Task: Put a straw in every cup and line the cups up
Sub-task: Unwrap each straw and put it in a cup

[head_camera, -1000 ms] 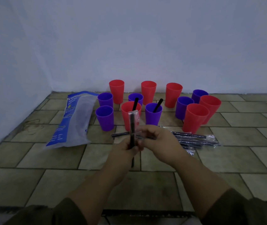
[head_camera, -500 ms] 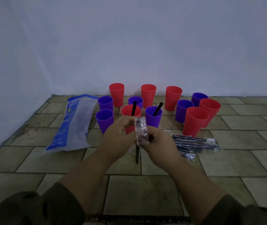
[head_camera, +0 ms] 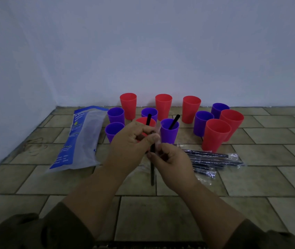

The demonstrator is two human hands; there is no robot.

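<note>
Both hands meet over the tiled floor [head_camera: 250, 177], closed on one black straw [head_camera: 152, 174] that hangs upright between them. The left hand [head_camera: 130, 148] pinches the straw's upper part with thumb and fingers curled in; the right hand [head_camera: 171, 162], just below and touching it, grips lower down, with a scrap of clear wrapper showing around the fingers.

Far left, a blue and clear plastic bag [head_camera: 82, 139] lies flat on the floor. Beside it stand two purple cups [head_camera: 116, 115], one behind the other. Behind the hands, a red cup [head_camera: 145, 122] and a purple cup [head_camera: 169, 131] each hold a black straw leaning to the right; another purple cup [head_camera: 149, 112] stands just behind them. Three red cups [head_camera: 163, 105] stand spaced along the wall at the back. To the right, two purple and two red cups [head_camera: 215, 135] huddle close together. In front of those, a bundle of wrapped straws [head_camera: 213, 160] lies on the floor beside the right hand.
</note>
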